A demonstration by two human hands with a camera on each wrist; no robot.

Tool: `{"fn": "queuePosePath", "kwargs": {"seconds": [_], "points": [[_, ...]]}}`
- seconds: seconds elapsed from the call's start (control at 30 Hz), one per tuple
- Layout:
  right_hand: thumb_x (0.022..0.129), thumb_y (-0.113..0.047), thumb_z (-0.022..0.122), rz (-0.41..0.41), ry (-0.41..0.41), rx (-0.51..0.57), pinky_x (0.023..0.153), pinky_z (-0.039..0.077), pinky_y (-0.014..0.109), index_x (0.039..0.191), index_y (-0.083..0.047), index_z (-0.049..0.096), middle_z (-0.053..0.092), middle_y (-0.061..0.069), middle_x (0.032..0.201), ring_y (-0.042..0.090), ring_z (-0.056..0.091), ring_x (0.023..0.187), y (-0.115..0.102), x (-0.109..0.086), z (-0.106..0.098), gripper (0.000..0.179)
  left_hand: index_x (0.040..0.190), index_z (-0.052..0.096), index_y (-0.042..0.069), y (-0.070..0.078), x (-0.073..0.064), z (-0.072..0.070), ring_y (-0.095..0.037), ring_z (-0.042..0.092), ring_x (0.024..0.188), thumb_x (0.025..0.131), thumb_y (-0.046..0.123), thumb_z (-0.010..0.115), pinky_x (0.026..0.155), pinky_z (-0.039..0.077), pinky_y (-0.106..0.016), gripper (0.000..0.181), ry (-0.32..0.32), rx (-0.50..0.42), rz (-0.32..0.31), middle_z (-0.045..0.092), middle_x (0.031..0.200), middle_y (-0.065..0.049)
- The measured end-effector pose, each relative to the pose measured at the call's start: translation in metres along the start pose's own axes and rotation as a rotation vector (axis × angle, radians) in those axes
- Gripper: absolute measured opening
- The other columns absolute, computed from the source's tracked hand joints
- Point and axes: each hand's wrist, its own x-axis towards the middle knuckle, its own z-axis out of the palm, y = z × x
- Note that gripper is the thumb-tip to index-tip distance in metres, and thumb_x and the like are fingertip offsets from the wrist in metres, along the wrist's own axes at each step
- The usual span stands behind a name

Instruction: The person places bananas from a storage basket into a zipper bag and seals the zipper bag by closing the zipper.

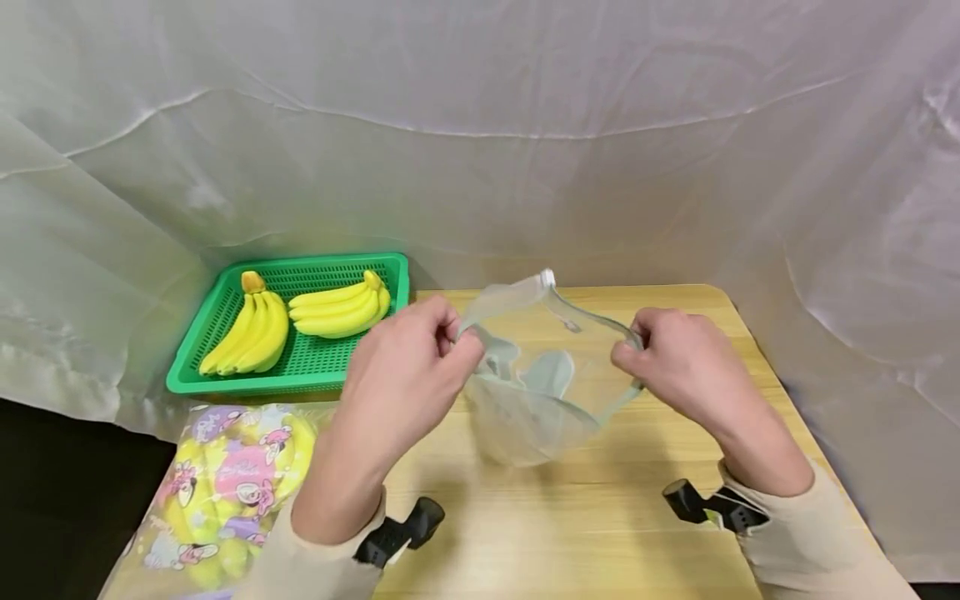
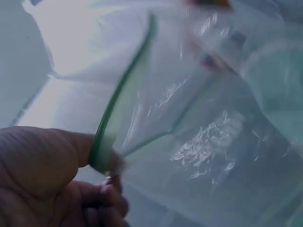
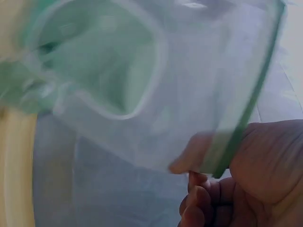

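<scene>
A clear zip bag [image 1: 525, 429] with a green-edged mouth and pale green printed shapes hangs spread open over the table. My left hand [image 1: 408, 367] pinches one side of its mouth between thumb and fingers. On the opposite side, my right hand [image 1: 686, 367] grips the rim the same way. In the left wrist view, the green zip strip [image 2: 116, 101] runs up from the thumb. The right wrist view has the bag's printed wall [image 3: 189, 90] stretching away from the fingers, with a large green shape on it. Inside the bag I see no object.
At the back left, a green plastic basket [image 1: 292, 384] holds two bunches of bananas [image 1: 258, 329]. In front of it lies a printed clear bag [image 1: 247, 475] filled with yellow things, partly behind the left forearm. A wooden table [image 1: 525, 533] lies below, and grey sheeting [image 1: 480, 192] rises behind it.
</scene>
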Motion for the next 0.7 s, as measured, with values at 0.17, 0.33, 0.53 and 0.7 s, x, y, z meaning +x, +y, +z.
{"fn": "queuePosePath", "kwargs": {"seconds": [0.17,0.33,0.53,0.7], "points": [[0.099,-0.034,0.064,-0.034,-0.019,-0.011,0.055,0.034,0.033,0.073,-0.016,0.054,0.048,-0.002,0.062,0.018,0.044,0.056,-0.009,0.007,0.01,0.033,0.085,0.058,0.019,-0.017,0.024,0.026,-0.019,0.053,0.064,0.099,0.041,0.065,0.057,0.039,-0.035,0.027,-0.204,0.08,-0.018,0.055,0.071,0.001],[0.098,-0.032,0.069,-0.056,0.0,-0.021,0.054,0.037,0.035,0.073,-0.014,0.056,0.051,0.0,0.063,0.02,0.048,0.056,-0.012,0.016,0.02,0.033,0.096,0.06,0.016,-0.026,0.04,0.037,-0.02,0.059,0.069,0.098,0.036,0.072,0.058,0.045,-0.035,0.023,-0.32,0.128,-0.013,0.063,0.079,0.0],[0.083,-0.011,0.054,-0.008,-0.001,-0.132,0.054,0.029,0.035,0.069,-0.016,0.044,0.035,-0.002,0.063,0.018,0.035,0.059,0.005,0.018,0.018,0.018,0.114,0.055,0.006,-0.04,0.043,0.023,-0.025,0.063,0.075,0.09,0.02,0.075,0.061,0.049,-0.04,0.034,-0.547,0.418,-0.025,0.065,0.085,-0.005],[0.09,-0.018,0.053,-0.057,-0.032,-0.045,0.06,0.029,0.034,0.071,-0.017,0.046,0.038,-0.004,0.064,0.015,0.036,0.06,-0.004,0.012,0.015,0.02,0.111,0.055,0.011,-0.036,0.039,0.016,-0.023,0.06,0.07,0.089,0.031,0.076,0.06,0.047,-0.038,0.036,-0.558,0.353,0.012,0.065,0.082,-0.004]]}}
